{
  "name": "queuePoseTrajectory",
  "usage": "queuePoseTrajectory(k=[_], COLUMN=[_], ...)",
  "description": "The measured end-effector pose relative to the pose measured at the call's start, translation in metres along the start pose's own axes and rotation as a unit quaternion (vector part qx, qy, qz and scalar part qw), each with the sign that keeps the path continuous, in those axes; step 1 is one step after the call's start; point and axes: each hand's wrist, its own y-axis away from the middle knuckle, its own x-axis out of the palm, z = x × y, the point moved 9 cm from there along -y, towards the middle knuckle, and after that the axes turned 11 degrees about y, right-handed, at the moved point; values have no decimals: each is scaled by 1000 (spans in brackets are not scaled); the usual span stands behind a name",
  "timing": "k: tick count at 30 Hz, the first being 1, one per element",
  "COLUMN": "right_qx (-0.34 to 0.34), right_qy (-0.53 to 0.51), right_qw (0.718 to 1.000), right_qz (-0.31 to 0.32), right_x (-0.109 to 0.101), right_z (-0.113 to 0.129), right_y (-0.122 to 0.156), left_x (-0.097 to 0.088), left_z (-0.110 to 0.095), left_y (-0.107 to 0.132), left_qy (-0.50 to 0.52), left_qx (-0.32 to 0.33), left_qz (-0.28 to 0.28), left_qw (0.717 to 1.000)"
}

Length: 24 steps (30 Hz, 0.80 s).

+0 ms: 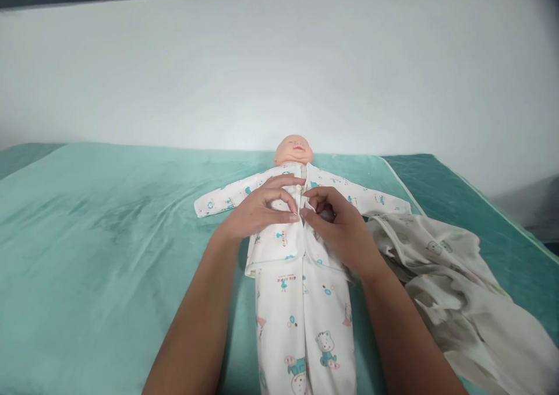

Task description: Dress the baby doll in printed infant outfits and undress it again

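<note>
A baby doll [293, 149] lies on its back, dressed in a white printed jacket [279, 243] and matching trousers [325, 307]. Over the chest, my left hand [269, 204] pinches the jacket's front edge between thumb and forefinger. My right hand [332, 213] grips the opposite front edge close beside it, fingers curled. One pale button [299, 189] shows just above my fingertips. Below my hands the jacket fronts hang slightly apart. What exactly lies between the fingertips is partly hidden.
A teal plush cover [109, 255] spreads under the doll. To the right lies a crumpled white printed cloth [463, 290], touching the doll's sleeve end. A white wall [279, 63] rises behind the doll's head.
</note>
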Motion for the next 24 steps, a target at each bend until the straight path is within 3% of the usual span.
queuePoseTrajectory(k=[3, 6, 10, 13, 15, 18, 21, 24], right_qx=[19, 74, 200, 215, 185, 124, 88, 72], right_qy=[-95, -172, -189, -163, -109, -28, 24, 66], right_qw=[995, 978, 937, 932, 952, 977, 982, 979], right_qz=[-24, -91, -214, -242, -218, -173, -168, -180], right_x=[-10, -35, -69, -68, -56, -37, -34, -39], right_z=[-10, -36, -83, -92, -85, -74, -72, -73], right_y=[-3, -5, 0, -1, -6, -10, -12, -18], left_x=[-12, -39, -80, -93, -88, -71, -58, -62], left_z=[2, 9, 29, 43, 44, 38, 30, 29], left_y=[2, 7, 18, 22, 20, 12, 5, 4], left_qy=[86, 174, 244, 216, 160, 40, -54, -136], left_qx=[19, 38, 42, 24, 12, -19, -33, -45], left_qz=[-46, -135, -286, -371, -384, -355, -316, -320], left_qw=[995, 975, 926, 903, 909, 934, 947, 936])
